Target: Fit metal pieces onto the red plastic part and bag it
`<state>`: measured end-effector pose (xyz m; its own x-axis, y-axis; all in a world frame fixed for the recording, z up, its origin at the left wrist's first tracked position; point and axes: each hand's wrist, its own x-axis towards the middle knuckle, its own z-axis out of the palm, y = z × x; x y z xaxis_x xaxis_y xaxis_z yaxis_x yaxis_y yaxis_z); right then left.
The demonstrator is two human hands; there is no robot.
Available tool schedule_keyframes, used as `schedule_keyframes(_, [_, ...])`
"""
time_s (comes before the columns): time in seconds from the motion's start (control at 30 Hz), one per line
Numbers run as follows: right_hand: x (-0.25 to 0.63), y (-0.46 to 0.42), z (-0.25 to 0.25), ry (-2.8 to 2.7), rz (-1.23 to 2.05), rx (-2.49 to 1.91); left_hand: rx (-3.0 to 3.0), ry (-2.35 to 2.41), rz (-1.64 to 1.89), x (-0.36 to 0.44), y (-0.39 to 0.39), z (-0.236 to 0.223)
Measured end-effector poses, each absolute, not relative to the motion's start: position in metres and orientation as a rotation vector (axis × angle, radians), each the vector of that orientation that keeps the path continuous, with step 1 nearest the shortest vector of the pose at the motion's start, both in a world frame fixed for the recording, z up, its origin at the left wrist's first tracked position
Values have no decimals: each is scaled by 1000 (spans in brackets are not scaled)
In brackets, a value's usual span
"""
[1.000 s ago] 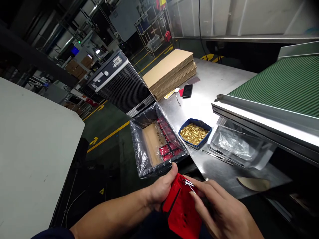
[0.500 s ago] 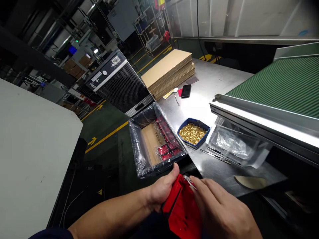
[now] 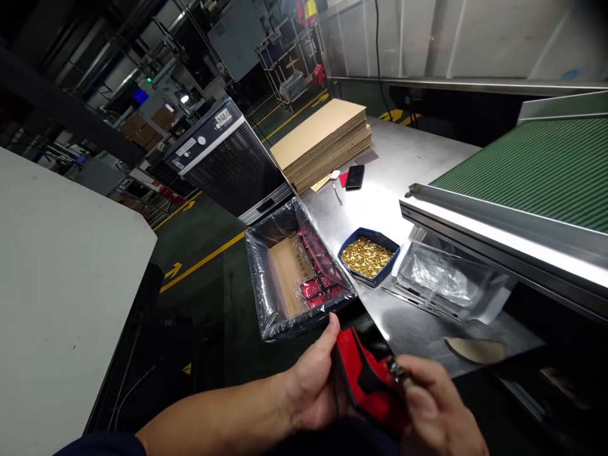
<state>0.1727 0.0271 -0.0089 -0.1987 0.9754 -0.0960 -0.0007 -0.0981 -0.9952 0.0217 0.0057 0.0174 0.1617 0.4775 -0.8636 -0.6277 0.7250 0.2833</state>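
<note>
My left hand (image 3: 316,383) grips a red plastic part (image 3: 368,383) at the bottom of the view, thumb up along its left edge. My right hand (image 3: 434,411) is closed on the part's right side, its fingertips pinching a small shiny metal piece (image 3: 395,367) at the part's top edge. The part is tilted so its dark inner side shows. Just beyond my hands stands a cardboard box lined with clear plastic (image 3: 266,288), holding wrapped red parts (image 3: 319,285) along its right side.
A blue tray of small brass pieces (image 3: 368,254) and a clear plastic tray (image 3: 446,278) sit on the steel table (image 3: 403,164). Stacked flat cardboard (image 3: 323,139) and a black phone (image 3: 354,177) lie farther back. A green conveyor belt (image 3: 532,171) runs at right; a white surface (image 3: 61,285) fills the left.
The red part has been turned and tipped, so its flat red face no longer shows. My right hand has slid lower and to the right, still on the small metal piece.
</note>
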Motion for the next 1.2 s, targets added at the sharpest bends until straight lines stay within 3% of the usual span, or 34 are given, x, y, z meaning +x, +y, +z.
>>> schedule_keyframes(0.13, [177, 52, -25, -694, 1837, -1307, 561, 1718, 903, 17, -4, 22])
schedule_keyframes(0.3, [180, 61, -37, -548, 1974, -1236, 1352, 1471, 852, 13, -2, 48])
schedule_keyframes(0.63, [182, 53, -31, -892, 2084, -971, 700, 1359, 771, 18, 10, 48])
schedule_keyframes(0.93, [182, 71, -20, -1317, 2074, -1059, 1148, 1491, 646, 15, 10, 50])
schedule_keyframes(1.2, [189, 77, -24, -994, 2058, -1285, 1240, 1596, 666, 20, 11, 54])
